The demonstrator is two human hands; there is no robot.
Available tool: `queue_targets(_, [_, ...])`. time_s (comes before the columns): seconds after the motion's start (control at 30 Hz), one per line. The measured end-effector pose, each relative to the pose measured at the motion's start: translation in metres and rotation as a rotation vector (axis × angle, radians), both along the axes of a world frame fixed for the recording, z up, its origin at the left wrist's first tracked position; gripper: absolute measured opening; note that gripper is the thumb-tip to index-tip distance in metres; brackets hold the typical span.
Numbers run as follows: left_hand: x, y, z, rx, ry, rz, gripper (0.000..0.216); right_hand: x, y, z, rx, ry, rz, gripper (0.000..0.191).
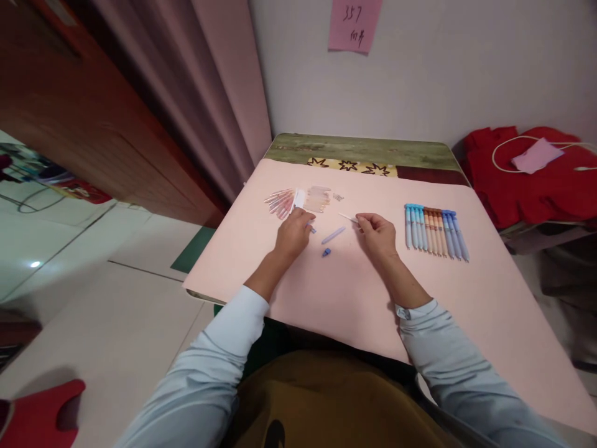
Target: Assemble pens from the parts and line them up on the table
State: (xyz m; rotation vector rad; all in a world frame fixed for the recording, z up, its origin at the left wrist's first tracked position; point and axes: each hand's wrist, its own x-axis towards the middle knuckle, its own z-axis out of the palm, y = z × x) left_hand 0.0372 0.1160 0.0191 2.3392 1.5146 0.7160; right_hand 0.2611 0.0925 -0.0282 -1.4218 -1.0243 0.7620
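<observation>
Pinched in my right hand (377,235) is a thin white pen refill (346,217), its free end reaching left above the tabletop. My left hand (293,235) is closed at the fingertips around a small blue pen part (311,229), mostly covered by the fingers. Between both hands lies a pale violet pen barrel (333,235), and nearer to me a small dark-blue pen cap piece (326,252). Just beyond my left hand are a fan of pinkish pen pieces (278,201), a white piece (299,199) and several translucent pen barrels (318,198). Tiny metallic pieces, perhaps springs, (338,197) lie beside them.
On the right of the pink-covered table (336,292) a row of blue, brown and violet-blue pens (437,231) lies side by side. Red cloth (489,180) with a white cable is beyond the right edge. A wall stands behind, a curtain (224,81) at left.
</observation>
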Motion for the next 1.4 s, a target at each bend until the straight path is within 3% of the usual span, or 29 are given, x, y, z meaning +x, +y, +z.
queue_targets(0.1, [-0.018, 0.011, -0.007, 0.055, 0.117, -0.149, 0.027, -0.004, 0.002, -0.001, 0.019, 0.135, 0.015, 0.031])
queue_targets(0.2, [-0.024, 0.017, -0.008, 0.013, 0.104, -0.235, 0.018, -0.005, 0.000, 0.004, 0.042, 0.152, 0.002, 0.030])
queue_targets(0.27, [-0.024, 0.014, -0.006, -0.009, -0.011, -0.207, 0.014, -0.004, -0.003, 0.010, 0.053, 0.130, -0.001, 0.030])
queue_targets(0.37, [-0.019, -0.003, 0.002, -0.043, -0.350, -0.050, 0.009, -0.001, -0.007, 0.018, 0.067, 0.102, 0.000, 0.030])
queue_targets(0.43, [-0.010, -0.019, 0.008, -0.187, -0.706, 0.062, 0.013, -0.001, -0.010, 0.023, 0.090, 0.117, 0.014, 0.030])
queue_targets(0.53, [0.005, -0.039, 0.016, -0.621, -1.186, 0.079, 0.025, -0.007, -0.014, 0.033, 0.111, 0.178, 0.061, 0.032])
queue_targets(0.6, [0.012, -0.047, 0.021, -0.805, -1.330, 0.061, 0.028, -0.016, -0.017, 0.044, 0.110, 0.230, 0.091, 0.033])
queue_targets(0.67, [0.014, -0.051, 0.027, -0.885, -1.366, 0.034, 0.028, -0.028, -0.020, 0.059, 0.114, 0.269, 0.129, 0.033])
queue_targets(0.83, [0.013, -0.056, 0.043, -0.884, -1.316, -0.072, 0.030, -0.056, -0.022, 0.097, 0.156, 0.279, 0.223, 0.030])
queue_targets(0.97, [0.011, -0.061, 0.053, -0.859, -1.328, -0.046, 0.028, -0.063, -0.025, 0.109, 0.145, 0.346, 0.251, 0.030])
queue_targets(1.17, [0.004, -0.060, 0.046, -0.733, -1.447, 0.194, 0.029, -0.053, -0.028, 0.103, 0.063, 0.445, 0.254, 0.038])
queue_targets(1.4, [-0.008, -0.045, 0.018, -0.676, -1.627, 0.238, 0.022, -0.039, -0.019, 0.080, -0.020, 0.461, 0.195, 0.034])
